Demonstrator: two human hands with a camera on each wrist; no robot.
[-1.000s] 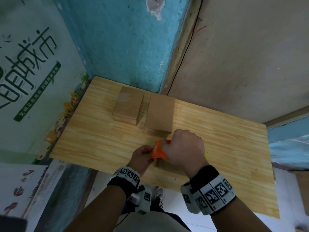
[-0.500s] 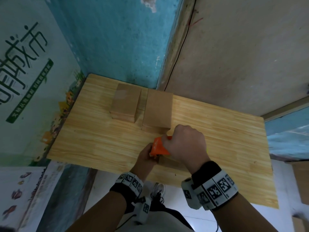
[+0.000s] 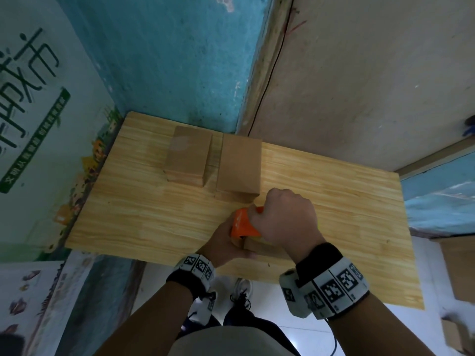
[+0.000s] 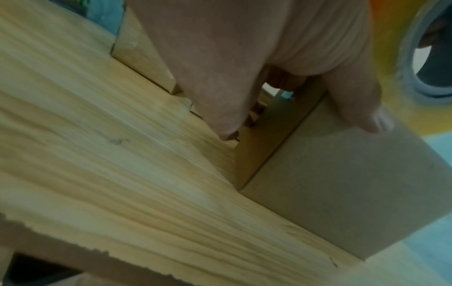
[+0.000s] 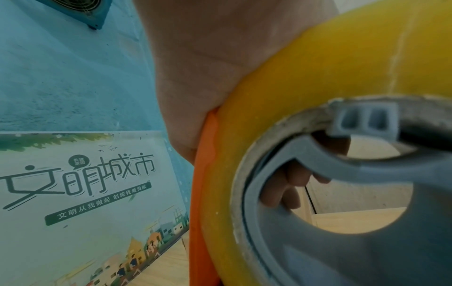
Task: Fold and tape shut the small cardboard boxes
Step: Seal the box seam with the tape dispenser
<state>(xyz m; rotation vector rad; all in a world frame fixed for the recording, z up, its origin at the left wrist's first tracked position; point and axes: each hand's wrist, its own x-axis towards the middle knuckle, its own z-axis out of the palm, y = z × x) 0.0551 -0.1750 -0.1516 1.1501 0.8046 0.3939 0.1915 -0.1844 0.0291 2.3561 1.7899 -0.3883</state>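
A small brown cardboard box point(image 3: 257, 246) lies near the front edge of the wooden table point(image 3: 128, 214). My left hand point(image 3: 223, 242) holds it at its left end. In the left wrist view its thumb point(image 4: 367, 116) lies on the box point(image 4: 342, 183) top and its other fingers go down the side. My right hand point(image 3: 285, 219) grips an orange tape dispenser point(image 3: 243, 223) just above the box. The right wrist view shows the dispenser's yellow tape roll point(image 5: 293, 96) and grey hub point(image 5: 318, 232) up close. Where the tape meets the box is hidden.
Two stacks of flat cardboard boxes, one on the left point(image 3: 187, 155) and one on the right point(image 3: 239, 165), sit at the back of the table against the blue wall. A poster point(image 3: 30, 98) covers the left wall. More cardboard boxes point(image 3: 460, 273) stand on the floor at right.
My left hand has slid right, further under the dispenser, and the box's near end now shows below my right hand. The dispenser has barely shifted.
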